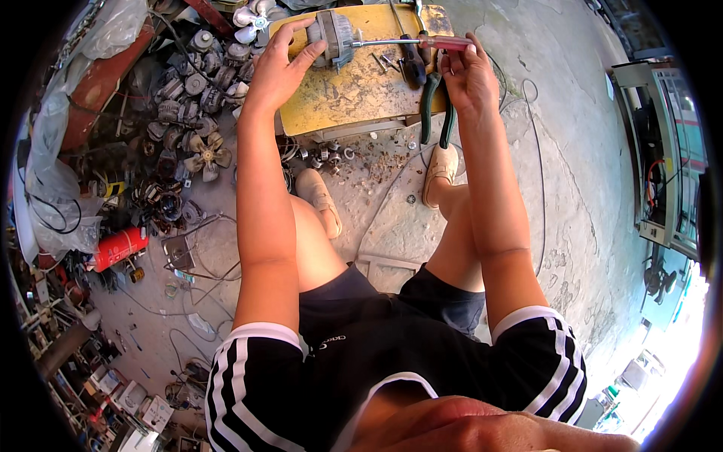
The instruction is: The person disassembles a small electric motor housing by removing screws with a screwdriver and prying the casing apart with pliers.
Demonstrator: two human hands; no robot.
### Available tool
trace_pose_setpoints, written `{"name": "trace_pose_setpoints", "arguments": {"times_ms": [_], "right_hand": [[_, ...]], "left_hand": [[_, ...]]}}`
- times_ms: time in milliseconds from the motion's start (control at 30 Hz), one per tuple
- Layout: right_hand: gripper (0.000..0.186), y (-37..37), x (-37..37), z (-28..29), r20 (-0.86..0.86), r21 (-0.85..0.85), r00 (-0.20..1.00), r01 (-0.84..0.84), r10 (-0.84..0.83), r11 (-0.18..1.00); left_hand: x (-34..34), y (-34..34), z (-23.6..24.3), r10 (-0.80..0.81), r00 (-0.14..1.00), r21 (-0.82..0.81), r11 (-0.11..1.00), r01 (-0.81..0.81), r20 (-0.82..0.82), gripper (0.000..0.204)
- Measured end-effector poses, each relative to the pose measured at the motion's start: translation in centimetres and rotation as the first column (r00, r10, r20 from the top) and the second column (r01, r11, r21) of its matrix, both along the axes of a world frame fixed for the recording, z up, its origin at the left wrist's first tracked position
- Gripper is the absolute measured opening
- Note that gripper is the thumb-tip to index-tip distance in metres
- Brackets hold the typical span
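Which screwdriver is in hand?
The red-handled screwdriver, in the right hand, its shaft reaching the motor. The black-handled one lies on the yellow bench.

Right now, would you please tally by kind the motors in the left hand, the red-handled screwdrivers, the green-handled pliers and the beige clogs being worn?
Small motor, in the left hand: 1
Red-handled screwdriver, in the right hand: 1
Green-handled pliers: 1
Beige clogs: 2
Total: 5
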State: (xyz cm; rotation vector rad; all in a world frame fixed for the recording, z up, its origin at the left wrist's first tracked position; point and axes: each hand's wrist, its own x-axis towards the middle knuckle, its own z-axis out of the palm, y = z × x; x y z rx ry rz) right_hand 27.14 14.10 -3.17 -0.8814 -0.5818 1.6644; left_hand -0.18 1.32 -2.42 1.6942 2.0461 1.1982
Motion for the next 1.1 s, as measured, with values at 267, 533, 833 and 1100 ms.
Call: {"name": "trace_pose_setpoints", "arguments": {"times_ms": [267, 533, 833, 1100], "right_hand": [[0.031, -1.1, -0.5, 1.7, 0.024, -0.034, 1.0, 0.012, -0.011, 0.999], [0.032, -0.2, -0.2, 0.2, -0.021, 0.017, 1.0, -0.012, 0.013, 1.0], [0.033, 0.2, 0.2, 0.0, 0.006, -0.013, 1.0, -0.004, 0.004, 1.0], [0.03, -0.9, -0.7, 1.4, 0.047, -0.043, 0.999, 0.01, -0.008, 0.999]], "left_hand": [[-0.3, 0.1, -0.5, 0.006, 1.0, 0.009, 1.0, -0.005, -0.015, 0.059], [-0.3, 0.1, -0.4, 0.009, 1.0, -0.001, 1.0, -0.009, -0.011, 0.059], [0.0, 0.1, -0.2, 0.008, 0.999, -0.006, 1.0, -0.008, 0.041, 0.058], [-0.1, 0.2, -0.5, 0.014, 1.0, 0.027, 1.0, -0.013, -0.023, 0.058]]}}
